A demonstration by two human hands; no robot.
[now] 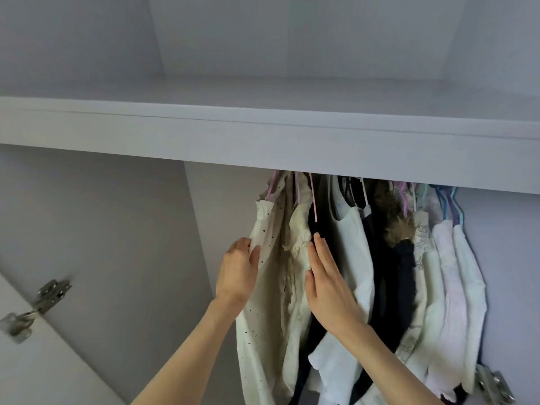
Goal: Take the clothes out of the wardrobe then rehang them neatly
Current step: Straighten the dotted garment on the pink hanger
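Observation:
Several garments hang on coloured hangers under the wardrobe shelf (263, 141). Leftmost is a white dotted garment (268, 331); beside it hang a cream ruffled piece (298, 238), a dark garment (388, 282), a white top (353, 244), a furry brown piece (394, 226) and pale sleeves (455, 287) at the right. My left hand (238, 273) grips the left edge of the dotted garment, fingers curled round the cloth. My right hand (327, 290) lies flat with straight fingers, pressed between the ruffled piece and the dark garment. The rail is hidden behind the shelf.
The wardrobe's left inner wall (102, 229) is bare, with a metal door hinge (38, 308) at the lower left. Another hinge (493, 387) shows at the lower right. The upper compartment (292, 39) above the shelf holds nothing visible.

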